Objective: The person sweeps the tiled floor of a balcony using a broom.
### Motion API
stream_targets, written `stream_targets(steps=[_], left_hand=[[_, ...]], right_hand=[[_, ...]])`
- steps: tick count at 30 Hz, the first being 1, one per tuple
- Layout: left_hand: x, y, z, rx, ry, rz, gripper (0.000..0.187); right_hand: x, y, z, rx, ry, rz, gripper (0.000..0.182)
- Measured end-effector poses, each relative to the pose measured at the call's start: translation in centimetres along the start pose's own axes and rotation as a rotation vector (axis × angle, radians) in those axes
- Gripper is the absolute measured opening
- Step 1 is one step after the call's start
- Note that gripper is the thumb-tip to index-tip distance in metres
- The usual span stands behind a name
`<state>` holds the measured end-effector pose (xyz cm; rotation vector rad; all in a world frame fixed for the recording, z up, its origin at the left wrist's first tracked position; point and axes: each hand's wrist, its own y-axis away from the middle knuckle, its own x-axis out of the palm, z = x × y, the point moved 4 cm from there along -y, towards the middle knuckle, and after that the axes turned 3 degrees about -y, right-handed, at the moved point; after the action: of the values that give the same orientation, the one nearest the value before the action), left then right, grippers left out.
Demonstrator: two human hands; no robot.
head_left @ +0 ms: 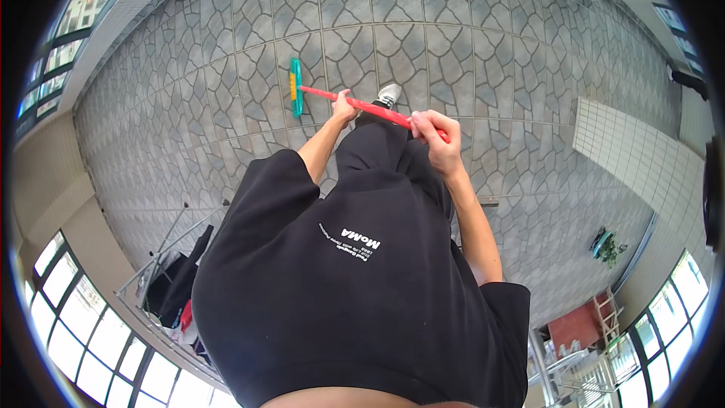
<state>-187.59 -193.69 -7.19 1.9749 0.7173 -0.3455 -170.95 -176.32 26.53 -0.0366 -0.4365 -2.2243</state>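
A broom with a long red handle slants across the front of my body. Its teal head, edged with yellow, lies on the paved floor to the left. My left hand is closed around the handle on the side toward the head. Near the top end of the handle, my right hand has its fingers wrapped around it. Just beyond the handle, between my hands, my shoe shows on the floor.
A drying rack with dark clothes stands at the lower left. To the right are a tiled pillar and a potted plant. A reddish-brown panel and metal racks are at the lower right. Walls and windows surround the paved floor.
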Motion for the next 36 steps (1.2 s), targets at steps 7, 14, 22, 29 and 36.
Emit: stream_targets(steps=[7,14,22,29,36], left_hand=[[11.3,-0.1,-12.8,0.135,0.147,-0.025,0.076],[27.1,6.9,-26.0,0.363,0.036,-0.067,0.058],[32.7,19.2,-33.7,0.482,0.205,-0.043,0.041],[22.3,23.1,-25.8,0.409,0.471,-0.073,0.029],[15.0,15.2,-12.8,0.051,0.016,-0.123,0.047]], right_hand=[[-13.2,1.0,3.5,-0.097,-0.034,-0.183,0.029],[-29.4,6.0,9.8,-0.219,0.021,-0.351,0.023],[-35.8,10.7,17.5,-0.639,0.057,-0.276,0.032],[-25.2,11.4,18.5,-0.827,-0.259,0.341,0.022],[-16.8,8.3,6.7,-0.496,0.080,0.463,0.027]])
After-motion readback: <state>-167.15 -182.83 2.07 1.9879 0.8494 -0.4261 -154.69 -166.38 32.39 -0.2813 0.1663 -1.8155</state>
